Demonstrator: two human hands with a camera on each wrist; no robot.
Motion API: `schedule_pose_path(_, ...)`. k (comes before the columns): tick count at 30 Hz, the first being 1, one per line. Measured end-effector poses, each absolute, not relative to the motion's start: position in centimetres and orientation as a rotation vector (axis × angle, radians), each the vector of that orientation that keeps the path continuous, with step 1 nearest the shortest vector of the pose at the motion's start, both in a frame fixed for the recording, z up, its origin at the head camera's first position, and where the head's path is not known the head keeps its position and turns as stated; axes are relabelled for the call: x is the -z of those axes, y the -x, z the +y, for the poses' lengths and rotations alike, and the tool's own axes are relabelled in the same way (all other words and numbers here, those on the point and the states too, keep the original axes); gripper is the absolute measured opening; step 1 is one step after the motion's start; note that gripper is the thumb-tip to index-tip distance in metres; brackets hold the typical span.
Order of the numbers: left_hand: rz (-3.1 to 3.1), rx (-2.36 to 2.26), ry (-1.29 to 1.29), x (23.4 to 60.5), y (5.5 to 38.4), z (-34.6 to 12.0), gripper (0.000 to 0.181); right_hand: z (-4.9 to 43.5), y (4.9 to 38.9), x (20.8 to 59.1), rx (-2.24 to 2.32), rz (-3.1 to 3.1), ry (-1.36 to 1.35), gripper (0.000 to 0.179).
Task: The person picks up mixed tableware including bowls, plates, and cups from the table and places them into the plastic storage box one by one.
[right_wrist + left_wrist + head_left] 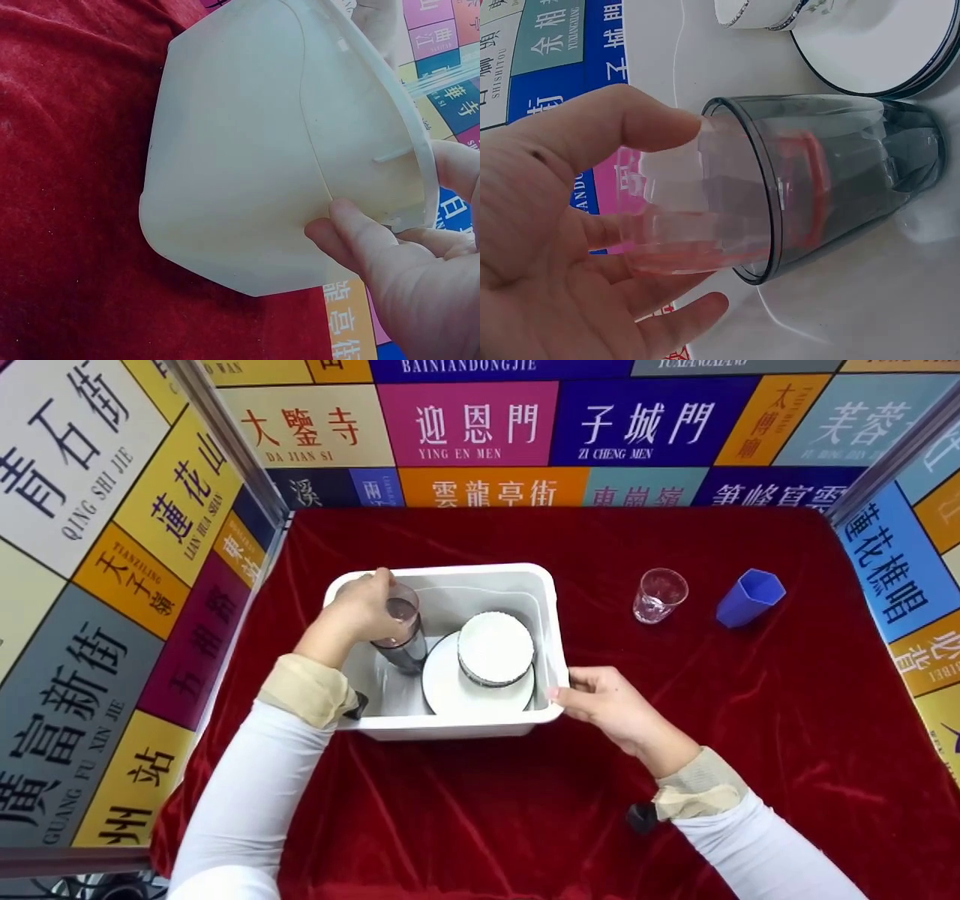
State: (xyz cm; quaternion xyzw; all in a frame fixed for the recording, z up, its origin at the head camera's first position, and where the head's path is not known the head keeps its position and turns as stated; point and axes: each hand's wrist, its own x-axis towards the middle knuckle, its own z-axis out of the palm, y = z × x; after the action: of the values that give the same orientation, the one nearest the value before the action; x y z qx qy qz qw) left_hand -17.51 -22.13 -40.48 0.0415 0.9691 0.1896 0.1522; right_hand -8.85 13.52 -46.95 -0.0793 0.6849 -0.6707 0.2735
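A white plastic bin (442,727) stands on the red cloth. My left hand (367,607) reaches over its left side and holds a clear, pink-tinted cup (690,232) between thumb and fingers. The cup's lower part sits inside a dark grey glass tumbler (855,150), which leans in the bin. Beside the tumbler lies a white dark-rimmed plate (480,705), with white bowls (496,645) stacked on it. My right hand (619,709) grips the bin's right front corner, thumb over the rim and fingers against the outer wall (225,150).
To the right of the bin, a clear glass (660,596) and a blue angular cup (750,598) are on the red cloth (750,697). Panels with printed characters (465,424) wall in the back and both sides.
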Motion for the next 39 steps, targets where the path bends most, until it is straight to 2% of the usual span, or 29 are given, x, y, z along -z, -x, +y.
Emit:
schedule_pose_path(8, 2.758, -0.489, -0.106, 40.63, 17.45, -22.2, 0.071, 13.55, 8.87, 47.07, 1.803, 1.847, 0.202, 0.046)
schedule_pose_path(18, 2.681, -0.528, -0.083, 40.99, 17.48, -22.62, 0.088, 13.42, 8.89, 47.05, 1.806, 1.84, 0.214, 0.048)
schedule_pose_path(39, 2.68, -0.434, -0.081, 41.23, 17.65, -21.88, 0.078, 13.57, 8.81, 47.2, 1.823, 1.824, 0.211, 0.048)
